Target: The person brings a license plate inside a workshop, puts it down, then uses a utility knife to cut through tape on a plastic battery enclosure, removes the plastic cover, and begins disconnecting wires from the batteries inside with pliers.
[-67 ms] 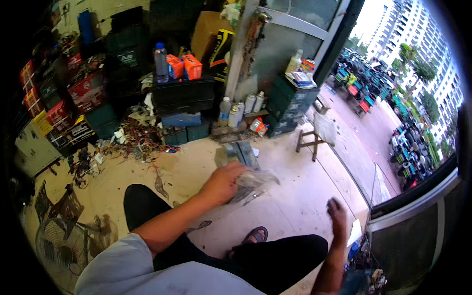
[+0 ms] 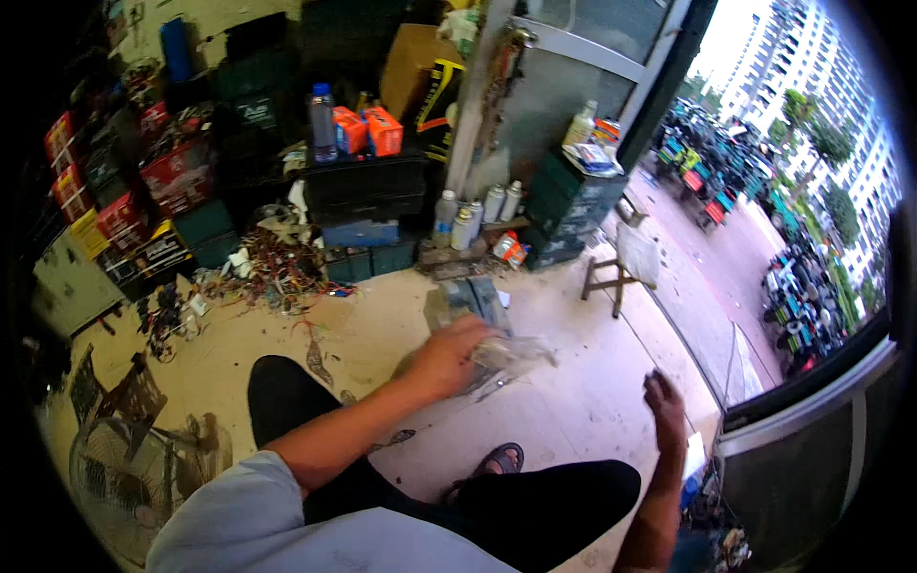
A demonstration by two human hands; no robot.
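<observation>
My left hand [image 2: 451, 361] reaches out over the floor in front of my knees. Its fingers are closed on a crumpled, clear plastic bag [image 2: 521, 353], which spreads out to the right and is blurred at its edge. Just beyond that hand sits a grey, box-shaped block [image 2: 475, 298] on the floor, partly hidden by my fingers. Off to the right, above my right knee, my right hand [image 2: 664, 406] is held up with curled fingers. Whether anything small is in it cannot be seen.
A small wooden stool [image 2: 626, 263] stands by the open doorway. Spray cans [image 2: 493, 202] and a dark green cabinet [image 2: 570, 205] are near the door. Tangled wires [image 2: 277, 267] lie at the back left, a fan [image 2: 119, 473] at the near left. My sandalled foot [image 2: 501, 460] rests below.
The whole view has shifted slightly. My left hand stays closed on the plastic bag, whose loose end has changed shape a little. My right hand remains raised at the right.
</observation>
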